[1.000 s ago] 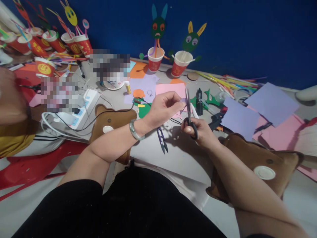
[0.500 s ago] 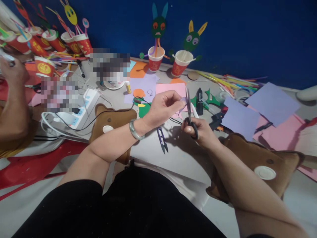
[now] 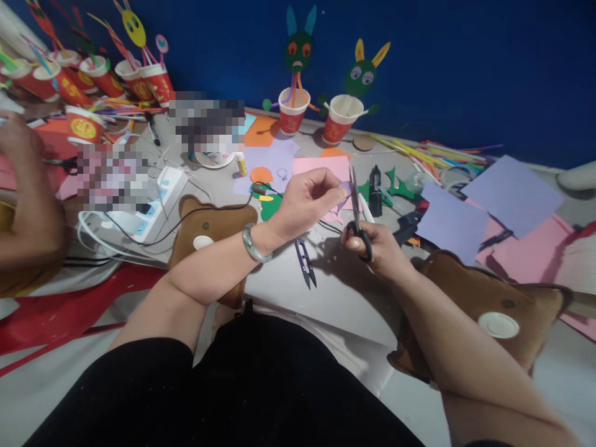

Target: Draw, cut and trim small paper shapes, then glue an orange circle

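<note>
Above the table (image 3: 279, 279) — scissors (image 3: 356, 208) at purple paper's (image 3: 346, 187) edge, room beside snips (image 3: 305, 269).

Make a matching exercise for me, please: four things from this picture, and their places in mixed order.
1. Black-handled scissors
2. Thread snips
3. Green bangle
4. Purple paper scrap

A. Around the left wrist
B. Lying on the table
C. Pinched in the left hand
D. Held in the right hand

Pairs: 1-D; 2-B; 3-A; 4-C
</note>
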### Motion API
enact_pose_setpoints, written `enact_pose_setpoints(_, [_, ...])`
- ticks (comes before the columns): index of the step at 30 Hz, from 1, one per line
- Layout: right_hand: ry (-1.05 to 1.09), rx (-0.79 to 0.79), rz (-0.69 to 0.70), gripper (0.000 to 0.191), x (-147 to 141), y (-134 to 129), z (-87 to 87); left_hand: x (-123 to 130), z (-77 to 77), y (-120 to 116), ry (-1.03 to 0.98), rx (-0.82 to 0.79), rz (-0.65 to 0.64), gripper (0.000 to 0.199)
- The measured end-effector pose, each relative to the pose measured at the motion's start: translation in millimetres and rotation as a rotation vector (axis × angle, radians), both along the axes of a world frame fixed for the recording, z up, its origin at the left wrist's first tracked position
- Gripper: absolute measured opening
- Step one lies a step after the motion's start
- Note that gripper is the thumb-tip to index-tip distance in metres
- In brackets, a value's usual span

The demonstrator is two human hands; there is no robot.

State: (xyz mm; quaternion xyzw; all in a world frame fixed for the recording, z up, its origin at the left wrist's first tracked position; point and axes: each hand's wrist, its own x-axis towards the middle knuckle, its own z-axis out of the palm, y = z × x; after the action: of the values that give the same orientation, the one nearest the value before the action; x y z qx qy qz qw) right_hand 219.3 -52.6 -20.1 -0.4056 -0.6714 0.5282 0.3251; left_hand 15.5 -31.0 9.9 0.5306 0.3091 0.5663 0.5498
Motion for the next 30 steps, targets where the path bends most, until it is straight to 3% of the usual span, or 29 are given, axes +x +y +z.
enact_pose_setpoints(19, [-0.096, -0.147, -0.059, 0.061, -2.9, -5.7, 12.3, -1.1, 0.5, 1.3, -0.018, 0.018, 0.022, 0.048])
enact_pose_setpoints(27, [0.032, -0.057, -0.025, 0.064, 0.3, -3.0, 3.6, -0.3, 5.4, -1.2, 0.009, -0.029, 0.037, 0.049])
enact_pose_setpoints(30, [0.105, 0.007, 0.069, 0.068, 3.7, -5.7, 4.2, -0.3, 7.3, -1.6, 0.018, -0.078, -0.005, 0.047])
